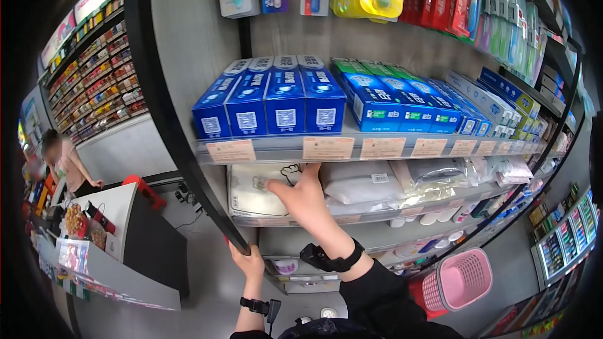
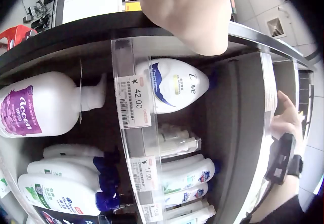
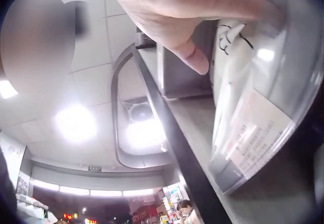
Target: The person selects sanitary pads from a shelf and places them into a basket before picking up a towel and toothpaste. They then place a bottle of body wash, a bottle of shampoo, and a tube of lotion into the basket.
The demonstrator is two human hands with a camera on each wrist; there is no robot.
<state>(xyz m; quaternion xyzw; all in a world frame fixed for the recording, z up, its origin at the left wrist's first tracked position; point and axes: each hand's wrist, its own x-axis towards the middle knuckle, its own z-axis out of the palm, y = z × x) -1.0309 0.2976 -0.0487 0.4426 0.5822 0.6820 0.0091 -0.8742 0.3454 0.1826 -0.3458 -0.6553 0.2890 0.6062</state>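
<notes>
Where shelf (image 1: 377, 214) bears white packet (image 1: 246, 182), counter (image 1: 160, 245) stands beyond.

Open space over white packet (image 1: 247, 196), upper shelf (image 1: 276, 149) close above, black post (image 1: 161, 88) left

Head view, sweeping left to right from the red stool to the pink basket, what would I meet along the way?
Red stool, left hand, right hand, white pack with a barcode label, pink basket.
</notes>
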